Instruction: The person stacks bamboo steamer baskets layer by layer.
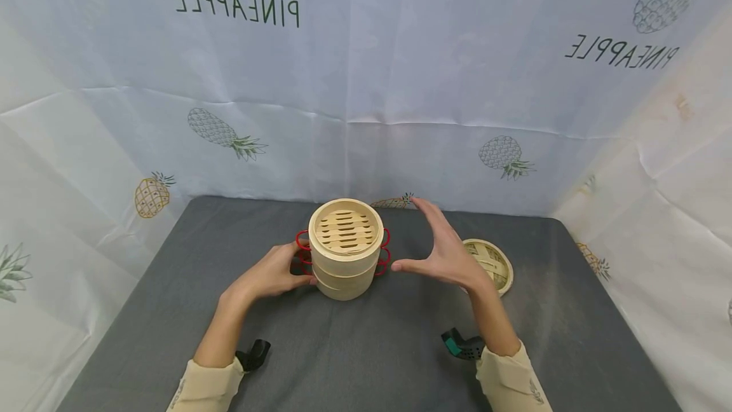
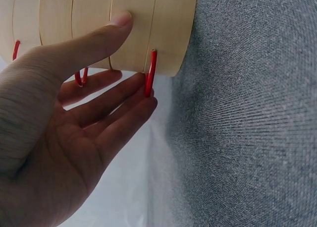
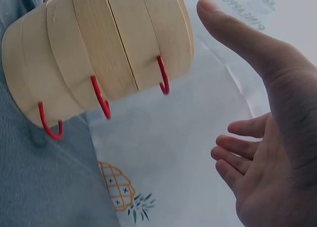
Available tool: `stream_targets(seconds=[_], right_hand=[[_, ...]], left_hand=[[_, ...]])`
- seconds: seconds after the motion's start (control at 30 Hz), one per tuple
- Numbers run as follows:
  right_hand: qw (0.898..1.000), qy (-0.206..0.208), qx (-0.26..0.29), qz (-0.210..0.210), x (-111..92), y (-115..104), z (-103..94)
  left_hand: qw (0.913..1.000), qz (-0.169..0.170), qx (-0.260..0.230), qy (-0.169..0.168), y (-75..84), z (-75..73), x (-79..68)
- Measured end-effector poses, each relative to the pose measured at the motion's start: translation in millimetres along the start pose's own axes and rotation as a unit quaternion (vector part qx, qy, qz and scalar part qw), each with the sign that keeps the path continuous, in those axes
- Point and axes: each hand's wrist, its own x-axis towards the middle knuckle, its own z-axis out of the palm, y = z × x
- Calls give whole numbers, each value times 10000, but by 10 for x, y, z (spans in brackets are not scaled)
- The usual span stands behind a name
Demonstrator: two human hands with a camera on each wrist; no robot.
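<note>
A stack of three round bamboo steamer tiers (image 1: 345, 266) stands on the table, its slatted top tier (image 1: 345, 233) uncovered. Red loop handles (image 3: 100, 98) stick out from both sides of the stack. My left hand (image 1: 278, 270) holds the stack at its left side. In the left wrist view its thumb (image 2: 111, 36) lies on the bamboo wall, while the fingers (image 2: 119, 110) reach around by a red handle. To the right of the stack, my right hand (image 1: 448, 253) is held apart from it, thumb and fingers spread wide with nothing between them.
The woven bamboo lid (image 1: 493, 264) lies on the table at the right, partly hidden behind the right hand and wrist. A dark grey cloth covers the table (image 1: 343, 361). Behind it hangs a white curtain (image 1: 354, 68) with a pineapple print.
</note>
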Motion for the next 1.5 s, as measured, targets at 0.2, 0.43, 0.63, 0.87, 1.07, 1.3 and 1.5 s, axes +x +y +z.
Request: stream_targets(seconds=[0.2,0.43,0.63,0.87,1.07,1.3,1.5], right_hand=[[9999,21,59,114,-86,126,-60],[9996,31,-192,210,-185,308,-132],[9988,50,-365,328,-278,453,-201],[9978,73,-567,349,-398,605,-286],[9951,66,-798,576,-510,694,-355],[9950,2,-774,627,-591,767,-409],[9953,29,-741,627,-666,847,-437]], left_hand=[[10000,-16,-48,-23,2,0,-2],[10000,-27,-11,-1,2,-11,3],[10000,-48,-1,-7,1,-11,7],[10000,-44,26,-8,0,-6,12],[10000,-31,78,-12,-1,-7,18],[10000,-57,25,-29,-6,-5,8],[10000,-63,47,-45,-9,-7,11]])
